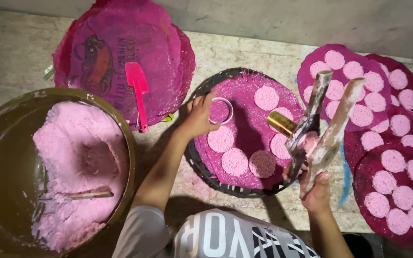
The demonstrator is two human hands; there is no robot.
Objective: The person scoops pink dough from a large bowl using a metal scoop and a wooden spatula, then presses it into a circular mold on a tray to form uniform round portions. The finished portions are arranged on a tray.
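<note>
Your left hand point(198, 117) rests on the magenta mesh sheet point(244, 119) that covers the round woven tray point(201, 167) near the front edge of the tabletop point(225, 52). Its fingers are loosely curled, with the fingertips pinching the rim of a small white ring mould point(221, 110) set flat on the mesh at the tray's left side. The ring looks light and stiff; take it by the thin rim, as you do now. The pale pink discs point(235, 161) around it look soft, damp and crumbly, so they would likely break if pinched or dragged; they are better left lying on the mesh.

Your right hand point(317, 191) is closed firmly around a dough-crusted two-armed press tool point(328, 119), gripped at its lower end, with the arms rising in a V above the tray's right rim and a brass-coloured cylinder point(281, 123) jutting from it. It looks rigid, fairly heavy and possibly slippery with residue.

Towards the left edge sits a large dark basin point(5, 157) of pink dough point(80, 162). More mesh sheets with discs point(383, 143) lie along the right edge.
</note>
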